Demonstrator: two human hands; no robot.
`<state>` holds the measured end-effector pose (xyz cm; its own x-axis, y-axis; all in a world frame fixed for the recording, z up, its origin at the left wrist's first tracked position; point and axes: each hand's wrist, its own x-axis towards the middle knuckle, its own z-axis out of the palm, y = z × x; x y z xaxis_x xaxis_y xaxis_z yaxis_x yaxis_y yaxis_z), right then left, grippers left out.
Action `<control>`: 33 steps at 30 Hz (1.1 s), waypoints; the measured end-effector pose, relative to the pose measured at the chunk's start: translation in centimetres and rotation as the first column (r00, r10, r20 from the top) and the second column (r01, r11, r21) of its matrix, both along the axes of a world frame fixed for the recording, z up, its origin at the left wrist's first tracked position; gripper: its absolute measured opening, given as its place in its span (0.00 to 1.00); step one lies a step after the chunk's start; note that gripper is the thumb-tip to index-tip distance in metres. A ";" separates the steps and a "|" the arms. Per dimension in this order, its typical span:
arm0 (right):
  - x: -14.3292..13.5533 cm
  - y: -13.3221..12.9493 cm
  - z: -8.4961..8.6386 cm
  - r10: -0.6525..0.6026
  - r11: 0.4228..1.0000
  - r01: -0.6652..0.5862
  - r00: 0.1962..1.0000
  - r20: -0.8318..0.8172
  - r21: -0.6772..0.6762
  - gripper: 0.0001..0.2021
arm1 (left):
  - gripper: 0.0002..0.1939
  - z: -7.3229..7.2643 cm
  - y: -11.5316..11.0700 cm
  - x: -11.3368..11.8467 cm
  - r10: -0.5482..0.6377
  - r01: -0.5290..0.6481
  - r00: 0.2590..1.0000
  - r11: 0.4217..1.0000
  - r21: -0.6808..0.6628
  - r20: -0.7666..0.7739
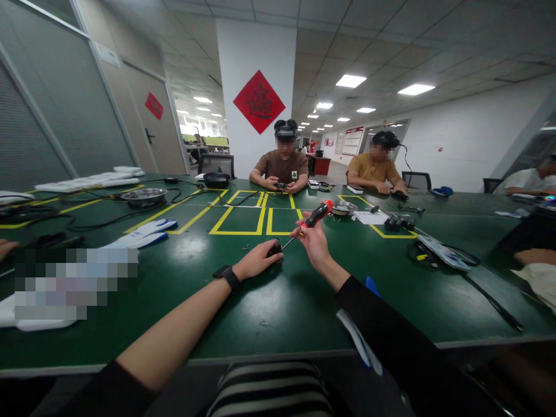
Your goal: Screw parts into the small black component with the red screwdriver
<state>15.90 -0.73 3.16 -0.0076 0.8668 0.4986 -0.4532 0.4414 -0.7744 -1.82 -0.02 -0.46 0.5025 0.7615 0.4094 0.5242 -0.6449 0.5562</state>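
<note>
My right hand is closed round a screwdriver with a red and black handle. The shaft slants down and left to a small dark part. My left hand grips that part against the green table, its fingers partly hiding it, so its exact kind does not show. The screwdriver's tip meets or lies very near the part; which one I cannot tell. Just left of my left hand, a few tiny screw-like pieces lie on the tabletop.
White-and-blue gloves lie to the left, near a metal bowl. Another metal bowl, a white paper and several black blocks sit to the right. A power strip with cables lies farther right. Two people sit opposite.
</note>
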 end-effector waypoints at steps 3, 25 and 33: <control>-0.1 -0.2 0.1 -0.066 0.997 0.065 0.996 0.052 0.029 0.16 | 0.14 0.0 0.0 0.0 -0.005 0.005 1.000 1.000 0.005 -0.002; -1.1 -1.8 0.5 -0.147 0.970 0.113 0.978 0.146 0.214 0.21 | 0.15 -0.3 0.4 -0.2 -0.032 0.032 0.999 0.999 0.025 0.006; -0.7 -0.2 -0.3 -0.128 0.984 0.112 0.985 0.114 0.139 0.14 | 0.15 -0.4 0.5 -0.2 -0.019 0.019 1.000 1.000 0.023 -0.014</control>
